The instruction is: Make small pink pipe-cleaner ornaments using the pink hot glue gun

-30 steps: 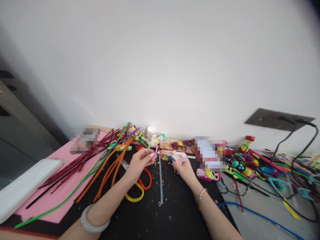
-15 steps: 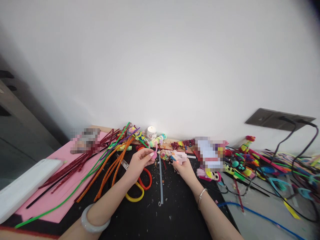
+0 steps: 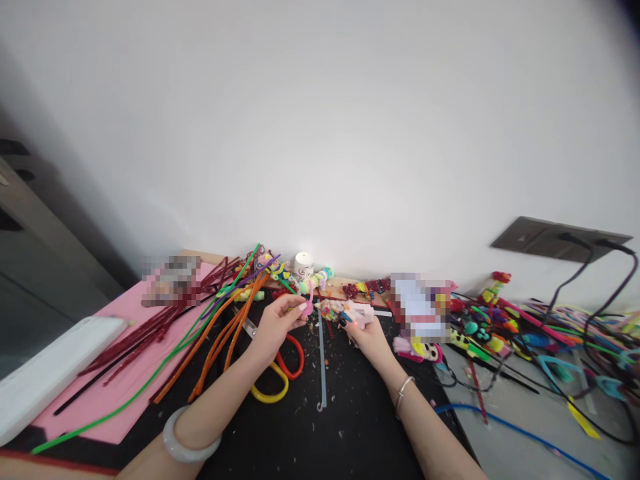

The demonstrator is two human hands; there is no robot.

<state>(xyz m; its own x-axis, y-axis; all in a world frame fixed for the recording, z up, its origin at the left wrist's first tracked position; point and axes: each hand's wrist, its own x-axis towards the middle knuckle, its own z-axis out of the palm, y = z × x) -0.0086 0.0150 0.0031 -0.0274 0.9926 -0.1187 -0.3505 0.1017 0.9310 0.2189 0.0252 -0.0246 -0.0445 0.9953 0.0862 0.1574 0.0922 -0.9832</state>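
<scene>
My left hand (image 3: pixel 279 325) pinches a small pink pipe-cleaner piece (image 3: pixel 309 307), which has a rounded lower part and a thin stem rising from it. Wrapped round a pale pink glue gun (image 3: pixel 361 313), my right hand (image 3: pixel 369 337) points the gun's nozzle leftward toward that piece, with a small gap between them. Colourful bits cover the gun's front, and a red light glows by my fingers. On the black mat between my hands lies a translucent strip (image 3: pixel 323 373). Scissors (image 3: pixel 271 385) with red and yellow handles rest partly behind my left forearm.
Orange pipe cleaners (image 3: pixel 220 340), dark red ones (image 3: pixel 155 333) and a pink sheet (image 3: pixel 123 393) lie at left near a white box (image 3: pixel 60 370). A white paper roll (image 3: pixel 303 263) stands by the wall. Finished figures and black cables (image 3: pixel 610 300) crowd the right side.
My left hand has shifted very slightly left with the pink piece. My right hand and the glue gun look nearly the same.
</scene>
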